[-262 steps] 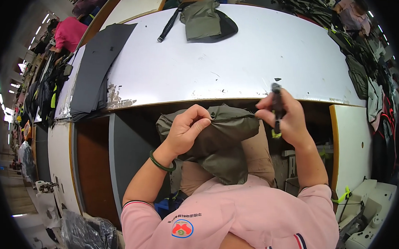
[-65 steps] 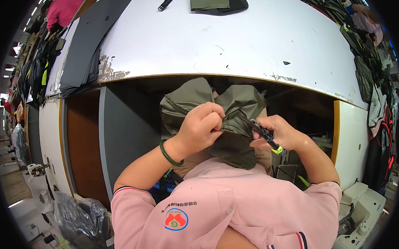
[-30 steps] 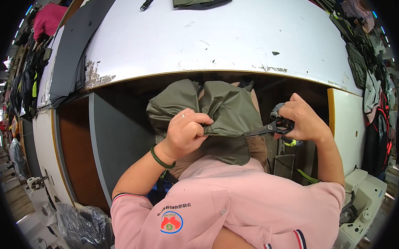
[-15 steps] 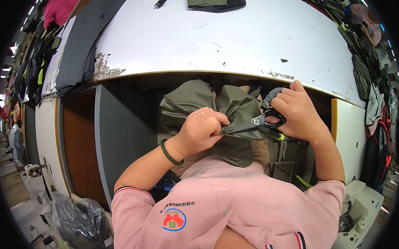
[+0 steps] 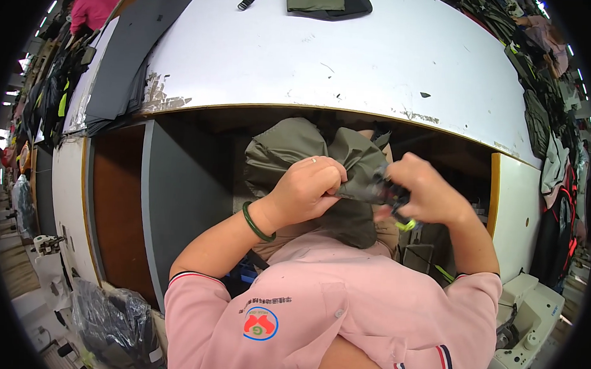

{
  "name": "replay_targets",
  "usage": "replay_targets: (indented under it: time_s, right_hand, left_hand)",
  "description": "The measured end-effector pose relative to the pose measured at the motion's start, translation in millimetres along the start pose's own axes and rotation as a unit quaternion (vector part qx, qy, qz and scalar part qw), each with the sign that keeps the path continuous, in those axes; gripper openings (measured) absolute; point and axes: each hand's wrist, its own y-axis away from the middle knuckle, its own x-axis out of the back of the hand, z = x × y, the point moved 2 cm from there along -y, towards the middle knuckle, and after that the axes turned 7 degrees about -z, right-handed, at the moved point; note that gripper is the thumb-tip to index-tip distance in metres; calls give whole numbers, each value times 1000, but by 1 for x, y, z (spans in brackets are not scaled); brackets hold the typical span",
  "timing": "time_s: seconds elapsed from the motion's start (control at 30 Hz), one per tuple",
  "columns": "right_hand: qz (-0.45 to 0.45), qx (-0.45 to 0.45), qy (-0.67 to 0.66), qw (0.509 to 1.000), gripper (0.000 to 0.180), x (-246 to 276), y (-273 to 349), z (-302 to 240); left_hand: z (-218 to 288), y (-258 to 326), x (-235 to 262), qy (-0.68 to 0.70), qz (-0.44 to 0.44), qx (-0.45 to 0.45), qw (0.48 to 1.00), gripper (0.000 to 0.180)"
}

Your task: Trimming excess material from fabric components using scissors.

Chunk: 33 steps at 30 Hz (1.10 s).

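Olive-green fabric (image 5: 286, 147) lies gathered over my lap beneath the table's front edge. At its middle, my left hand (image 5: 306, 186), with a green bangle at the wrist, pinches a fold between thumb and fingers. My right hand (image 5: 424, 189) is closed around the dark handles of a pair of scissors (image 5: 393, 193) at the fabric's right side. Motion smears the scissors and the fingers on them. The blades cannot be made out, nor whether they touch the cloth.
A white tabletop (image 5: 261, 60) with worn edges spans the front. Dark grey sheets (image 5: 127, 68) hang over its left side, and an olive and black piece (image 5: 328, 2) lies at the far edge. A sewing machine (image 5: 528, 329) stands at lower right, a plastic-wrapped bundle (image 5: 112, 321) at lower left.
My right hand has come down and slightly inward with the scissors, whose blades were along the fabric beside my left fingers. My left hand keeps its pinch, a little higher.
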Motion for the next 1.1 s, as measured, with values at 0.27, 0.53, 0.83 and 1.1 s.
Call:
replay_targets:
  time_s: [0.27, 0.53, 0.83, 1.1]
  right_hand:
    - [-16, 38, 23, 999, 25, -6, 8, 15]
    - [19, 24, 7, 1000, 25, -6, 21, 29]
    - [33, 8, 6, 999, 24, -12, 34, 40]
    - [1, -16, 10, 1000, 32, -16, 43, 40]
  left_hand:
    - [-21, 13, 62, -137, -133, 122, 974, 20]
    - [-10, 26, 68, -194, -62, -6, 979, 21]
    - [16, 28, 49, -179, -35, -53, 982, 30]
    - [12, 28, 32, -185, -27, -63, 980, 27]
